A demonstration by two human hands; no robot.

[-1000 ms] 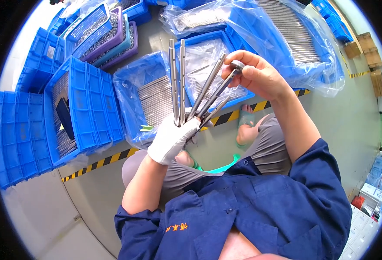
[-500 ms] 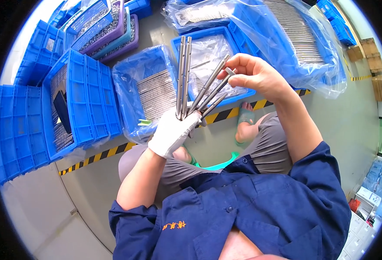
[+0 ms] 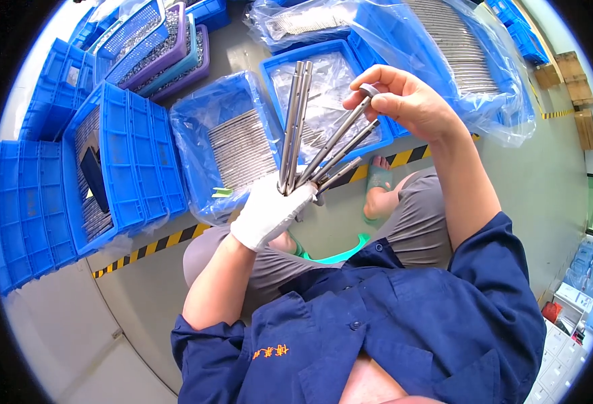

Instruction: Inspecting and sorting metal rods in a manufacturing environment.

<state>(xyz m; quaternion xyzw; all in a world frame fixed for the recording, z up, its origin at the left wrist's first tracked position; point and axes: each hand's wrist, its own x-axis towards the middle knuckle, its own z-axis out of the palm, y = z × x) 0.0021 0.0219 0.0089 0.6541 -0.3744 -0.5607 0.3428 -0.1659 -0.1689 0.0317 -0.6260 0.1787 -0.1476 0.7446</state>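
Observation:
My left hand, in a white glove, is closed round the lower ends of several steel rods that fan out upward and to the right. Small holes show along some rods. My bare right hand pinches a small grey disc-like piece between thumb and forefinger. That piece meets the upper tip of one slanting rod; whether it is a ring or a gauge I cannot make out. Beyond my left hand, a plastic-lined blue crate holds a layer of similar rods.
Another lined blue crate stands beyond the rods, and a larger one full of rods is at the far right. Upended blue crates stand at the left. Baskets of small metal parts are behind them. Striped tape crosses the floor.
The rods have swung slightly right and down in my left hand's grip. My right hand has moved a little right, and the grey piece has turned, now at the tip of a rod.

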